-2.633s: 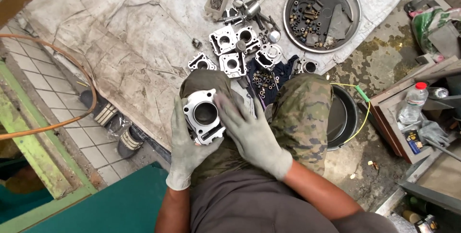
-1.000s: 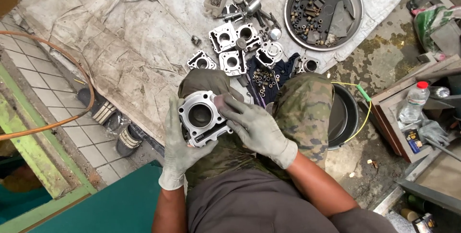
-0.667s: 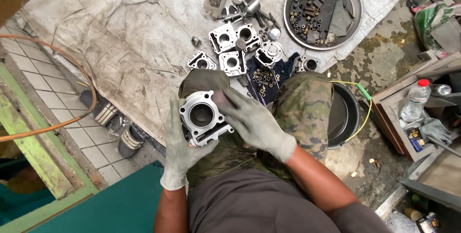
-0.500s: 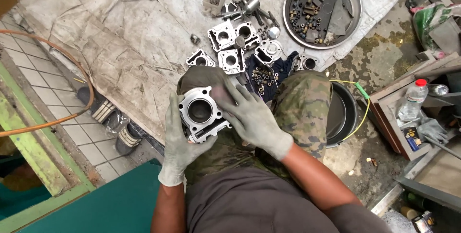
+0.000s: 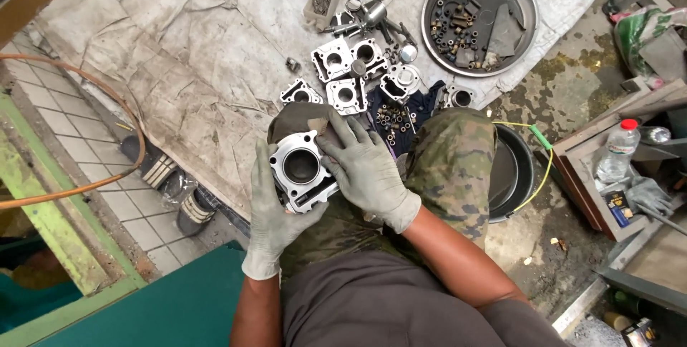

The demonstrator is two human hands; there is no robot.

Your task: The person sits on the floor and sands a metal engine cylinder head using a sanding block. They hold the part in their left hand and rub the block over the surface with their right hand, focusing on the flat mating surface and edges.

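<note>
Head view, left hand (image 5: 270, 212) cupping cylinder block (image 5: 302, 170), right fingers (image 5: 339, 141) pressed on top

Far right, a clear plastic bottle (image 5: 617, 152) — red cap, pale label — in a wooden box (image 5: 581, 175).

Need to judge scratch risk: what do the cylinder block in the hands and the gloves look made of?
The cylinder block looks like cast aluminium: pale silver, matt, with cooling fins on its side and a dark round bore. Both the left hand and the right hand wear thin grey gloves, probably knit fabric with a coating, smudged with grime; the exact material is unclear.
</note>
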